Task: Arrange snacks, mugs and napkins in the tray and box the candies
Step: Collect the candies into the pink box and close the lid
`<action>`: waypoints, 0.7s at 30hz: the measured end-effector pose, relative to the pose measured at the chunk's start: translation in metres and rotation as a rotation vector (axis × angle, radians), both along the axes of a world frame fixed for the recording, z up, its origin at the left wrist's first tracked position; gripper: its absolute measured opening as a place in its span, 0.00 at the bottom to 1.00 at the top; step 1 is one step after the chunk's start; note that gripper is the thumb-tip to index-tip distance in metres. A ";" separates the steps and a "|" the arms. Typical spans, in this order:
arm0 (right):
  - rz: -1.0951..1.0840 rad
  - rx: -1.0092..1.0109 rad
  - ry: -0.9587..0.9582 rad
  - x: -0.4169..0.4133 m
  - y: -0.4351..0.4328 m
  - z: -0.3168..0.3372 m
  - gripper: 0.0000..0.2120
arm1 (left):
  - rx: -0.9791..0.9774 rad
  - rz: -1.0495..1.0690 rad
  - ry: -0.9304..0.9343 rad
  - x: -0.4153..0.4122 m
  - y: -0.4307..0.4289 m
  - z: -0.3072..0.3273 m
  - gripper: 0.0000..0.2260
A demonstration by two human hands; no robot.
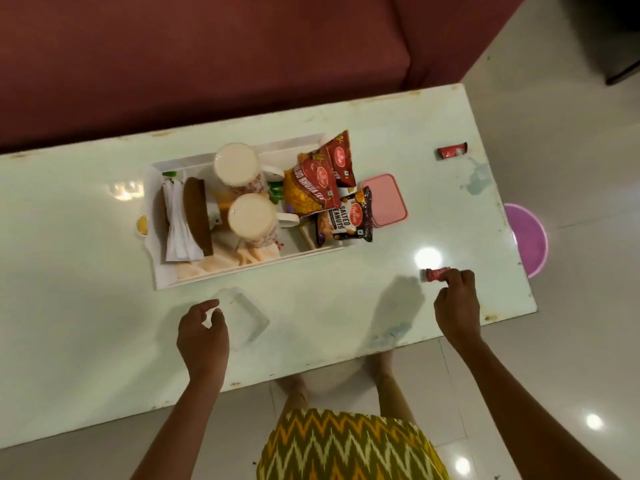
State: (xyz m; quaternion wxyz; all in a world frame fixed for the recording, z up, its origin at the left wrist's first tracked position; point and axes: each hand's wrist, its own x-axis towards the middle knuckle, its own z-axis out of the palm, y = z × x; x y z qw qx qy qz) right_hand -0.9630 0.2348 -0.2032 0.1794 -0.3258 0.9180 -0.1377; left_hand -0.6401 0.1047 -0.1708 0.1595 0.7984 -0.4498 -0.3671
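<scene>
One tray, two mugs, three snack packets, two candies on a glossy pale table.

The white rectangular tray [166, 271] holds two upside-down mugs [237, 168], a stack of folded white napkins [178, 230] and three crinkly foil snack packets [311, 188]. The left hand [202, 337] curls loosely on a clear plastic box [247, 315], gripping its edge. The right hand [457, 303] has its fingertips pressed on one red-wrapped candy [434, 274]; a second candy [451, 151] lies well apart. A pink lid [386, 199] rests beside the tray.

Right hand [456, 299] pinches candy [435, 274] (left hand [202, 332] steadies box [247, 315]).
</scene>
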 end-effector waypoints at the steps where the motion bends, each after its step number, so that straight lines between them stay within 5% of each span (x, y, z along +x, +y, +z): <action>1: 0.046 0.064 0.014 -0.010 0.003 -0.003 0.14 | -0.005 0.000 -0.014 -0.008 0.002 -0.001 0.10; 6: 0.253 0.214 0.014 -0.046 0.003 -0.017 0.21 | 0.006 0.040 -0.049 -0.056 0.015 -0.003 0.12; 10: 0.276 0.215 -0.138 -0.056 0.001 -0.025 0.12 | -0.011 0.060 -0.076 -0.094 0.030 -0.007 0.11; 15: 0.487 0.341 -0.067 -0.061 -0.001 -0.031 0.14 | 0.026 0.153 -0.033 -0.136 0.044 -0.012 0.12; 21: 0.370 0.258 -0.274 -0.079 -0.017 -0.027 0.12 | 0.125 0.152 0.010 -0.165 0.048 -0.009 0.11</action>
